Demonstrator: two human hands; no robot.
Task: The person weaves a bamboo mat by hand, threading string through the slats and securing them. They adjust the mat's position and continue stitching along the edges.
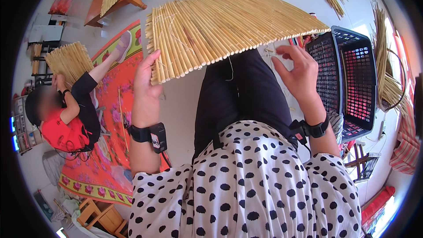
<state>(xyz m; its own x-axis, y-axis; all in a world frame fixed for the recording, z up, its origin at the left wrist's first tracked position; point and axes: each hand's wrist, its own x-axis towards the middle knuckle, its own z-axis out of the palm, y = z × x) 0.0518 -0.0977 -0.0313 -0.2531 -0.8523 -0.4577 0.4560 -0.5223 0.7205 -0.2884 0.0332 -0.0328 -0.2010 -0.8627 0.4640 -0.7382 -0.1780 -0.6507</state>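
A mat of pale yellow reed stalks [220,24], bound side by side with white thread, spans above my knees. My left hand [147,77] grips its left end, thumb on the edge and the other fingers partly hidden beneath. A loose white thread hangs from the mat's near edge over my dark trousers [244,88]. Just below the mat's right part is my right hand [302,68], its fingers bent and the thumb tip apart from the forefinger. No object shows in it; a fine thread there would be too small to make out.
To my right stands a dark plastic crate [357,83], with bundled reeds [382,61] beyond it. On the left, another person [66,119] sits by a red floral cloth [116,136], holding a smaller reed mat [69,59]. A wooden bench [128,4] bears more reed matting at the far left.
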